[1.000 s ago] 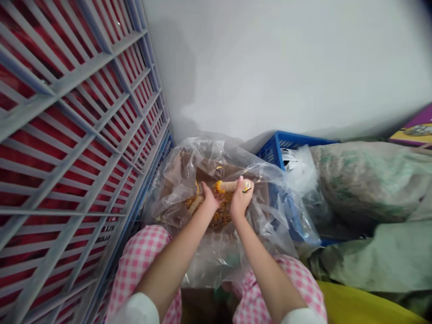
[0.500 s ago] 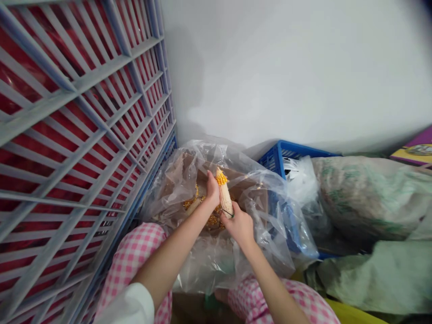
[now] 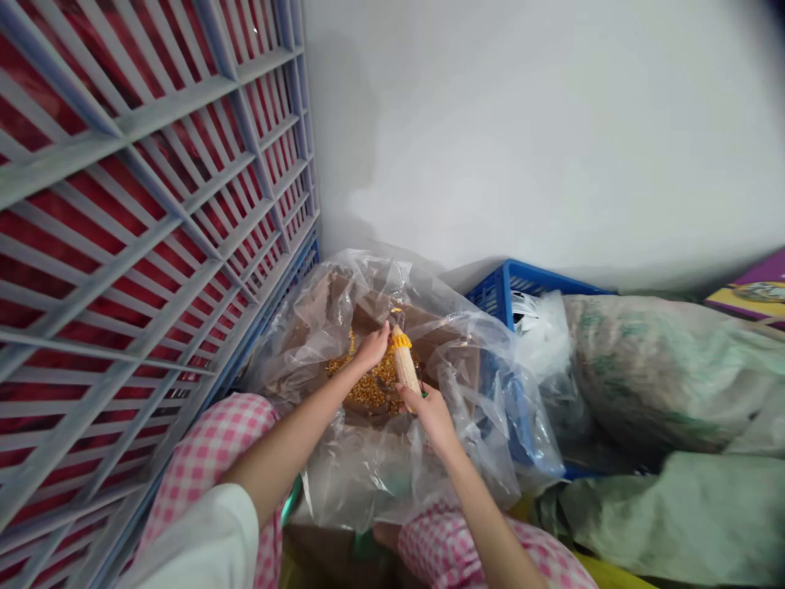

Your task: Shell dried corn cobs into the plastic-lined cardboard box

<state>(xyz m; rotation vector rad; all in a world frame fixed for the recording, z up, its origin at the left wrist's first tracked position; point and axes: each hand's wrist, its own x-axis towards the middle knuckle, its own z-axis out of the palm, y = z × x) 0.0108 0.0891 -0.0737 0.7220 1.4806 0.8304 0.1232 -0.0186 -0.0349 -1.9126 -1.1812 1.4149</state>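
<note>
Head view: right-hand fingers closed around the lower end of a tilted corn cob, above loose corn kernels; left-hand fingers bent close by, contact unclear. Risk: a slipping cob scattering kernels beyond the clear plastic bag.

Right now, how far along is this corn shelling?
A good part looks done: loose yellow kernels lie heaped in the plastic-lined cardboard box, and most of this cob is bare. In hand: the right hand grips it. Left: the kernels still on its tip.
</note>
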